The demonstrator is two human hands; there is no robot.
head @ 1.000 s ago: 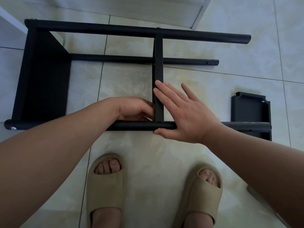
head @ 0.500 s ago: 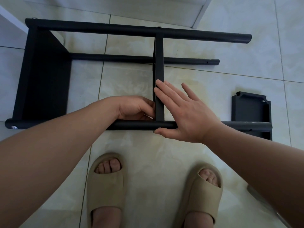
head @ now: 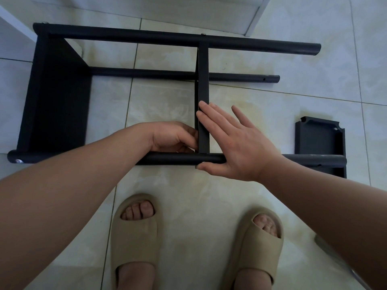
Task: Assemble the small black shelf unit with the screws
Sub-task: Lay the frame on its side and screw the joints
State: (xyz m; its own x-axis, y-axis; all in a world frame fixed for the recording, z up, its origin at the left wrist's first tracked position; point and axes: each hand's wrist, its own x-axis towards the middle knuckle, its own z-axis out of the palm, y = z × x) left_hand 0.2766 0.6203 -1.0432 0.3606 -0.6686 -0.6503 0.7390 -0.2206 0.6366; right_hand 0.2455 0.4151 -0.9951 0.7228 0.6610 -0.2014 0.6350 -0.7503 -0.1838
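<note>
Locate shelf unit [head: 60, 97] on its side on pale glossy tile floor [head: 272, 126], near white furniture base [head: 188, 11]. Observe right hand [head: 240, 147] flat, fingers straight against middle panel [head: 203, 80]. Observe left hand [head: 171, 137] curled at panel-tube joint; contents of grip not discernible. Note loose black panel [head: 318, 139] at right, on tiles.

Beige slides [head: 136, 233] on pale tiles [head: 188, 195]; perhaps a white cabinet [head: 209, 15] beyond.

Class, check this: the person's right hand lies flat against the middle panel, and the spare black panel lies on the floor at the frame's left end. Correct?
Not quite. The head view shows the spare black panel at the right end of the frame; the right hand does lie flat against the middle panel.
</note>
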